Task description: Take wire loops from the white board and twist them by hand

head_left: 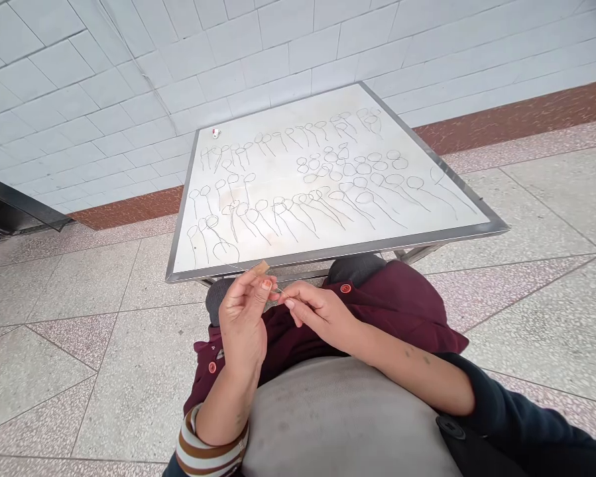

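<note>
My left hand (245,308) is closed, its fingertips pinching a thin wire with a round loop (227,242) at its far end. The loop stands out past the fingers, over the near left edge of the table. A small flat tan piece (260,267), perhaps wood or card, shows above the same fingertips; whether it is gripped along with the wire I cannot tell. Close beside it, my right hand (322,311) pinches the other end of the wire between thumb and forefinger. The fingers partly hide the wire between the hands.
A white metal-edged table (272,248) stands in front of my knees. Many thin looped wires (364,197) lie on it in rows. A small white and red object (216,133) sits at its far left corner. Behind is a tiled wall (288,53).
</note>
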`<state>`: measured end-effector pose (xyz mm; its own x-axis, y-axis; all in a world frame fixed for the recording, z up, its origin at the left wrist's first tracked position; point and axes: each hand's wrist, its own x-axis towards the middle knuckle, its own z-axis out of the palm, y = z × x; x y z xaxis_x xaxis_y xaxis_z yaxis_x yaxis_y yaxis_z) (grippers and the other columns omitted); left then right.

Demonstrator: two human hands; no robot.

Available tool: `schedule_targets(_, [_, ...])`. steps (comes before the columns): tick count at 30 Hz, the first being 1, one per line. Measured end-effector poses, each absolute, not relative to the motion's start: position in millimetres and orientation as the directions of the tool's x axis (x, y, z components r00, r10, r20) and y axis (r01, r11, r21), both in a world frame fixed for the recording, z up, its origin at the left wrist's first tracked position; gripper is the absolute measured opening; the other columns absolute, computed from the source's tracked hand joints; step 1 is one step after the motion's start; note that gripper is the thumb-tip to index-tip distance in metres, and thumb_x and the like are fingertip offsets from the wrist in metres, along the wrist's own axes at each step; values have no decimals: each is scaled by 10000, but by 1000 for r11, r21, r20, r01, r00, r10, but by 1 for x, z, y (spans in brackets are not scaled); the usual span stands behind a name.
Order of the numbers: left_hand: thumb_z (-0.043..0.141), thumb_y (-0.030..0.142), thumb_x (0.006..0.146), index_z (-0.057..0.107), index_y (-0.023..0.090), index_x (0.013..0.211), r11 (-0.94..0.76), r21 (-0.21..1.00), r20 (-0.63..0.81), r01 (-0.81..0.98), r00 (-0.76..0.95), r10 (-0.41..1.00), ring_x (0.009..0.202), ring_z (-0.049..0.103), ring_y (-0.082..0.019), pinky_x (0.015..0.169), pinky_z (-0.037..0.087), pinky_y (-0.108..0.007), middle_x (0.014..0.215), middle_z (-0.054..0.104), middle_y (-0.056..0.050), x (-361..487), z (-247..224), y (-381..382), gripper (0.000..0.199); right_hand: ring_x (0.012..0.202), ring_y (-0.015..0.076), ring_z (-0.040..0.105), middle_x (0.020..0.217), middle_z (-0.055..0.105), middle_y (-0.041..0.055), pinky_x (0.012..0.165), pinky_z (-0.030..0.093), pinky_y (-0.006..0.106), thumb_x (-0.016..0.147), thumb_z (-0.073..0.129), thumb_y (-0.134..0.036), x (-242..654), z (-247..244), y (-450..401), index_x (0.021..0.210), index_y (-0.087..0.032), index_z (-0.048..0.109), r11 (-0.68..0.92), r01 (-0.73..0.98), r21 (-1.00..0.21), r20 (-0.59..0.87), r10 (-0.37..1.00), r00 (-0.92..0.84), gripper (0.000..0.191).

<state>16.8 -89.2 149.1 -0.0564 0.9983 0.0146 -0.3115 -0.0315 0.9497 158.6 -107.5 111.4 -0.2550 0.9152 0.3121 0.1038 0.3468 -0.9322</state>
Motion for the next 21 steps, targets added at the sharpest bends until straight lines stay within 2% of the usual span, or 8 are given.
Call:
schedule_targets(5, [734, 256, 794, 756, 205, 976, -37, 973, 17, -228, -86, 996, 722, 634, -103, 719, 531, -234, 830, 712, -27, 20, 144, -92, 191, 682, 138, 543, 747, 610, 7, 693, 459, 269, 990, 431, -228, 158, 114, -106, 954, -209, 600, 471, 261, -843, 428, 880, -206, 174])
schedule_targets(10, [730, 272, 797, 758, 207, 1013, -25, 975, 3, -222, -97, 995, 684, 622, -98, 693, 534, -232, 800, 708, -22, 21, 143, -93, 227, 680, 163, 485, 771, 632, 31, 656, 446, 288, 997, 418, -219, 161, 110, -105, 1028, -206, 615, 582, 410, -702, 528, 812, -247, 200])
schedule_targets(16, [728, 263, 797, 767, 207, 983, -60, 976, 36, -212, -113, 993, 667, 623, -98, 675, 536, -234, 804, 700, -23, 21, 142, -95, 198, 668, 166, 474, 753, 627, 26, 647, 442, 299, 1009, 388, -226, 162, 115, -106, 999, -208, 625, 568, 399, -720, 498, 823, -273, 238])
schedule_targets(21, [738, 257, 783, 774, 202, 935, -90, 975, 62, -204, -140, 988, 659, 622, -98, 689, 537, -247, 818, 702, -25, 21, 143, -96, 166, 733, 169, 542, 804, 640, 36, 691, 465, 304, 1019, 369, -277, 163, 116, -106, 969, -215, 625, 520, 348, -780, 442, 852, -280, 268])
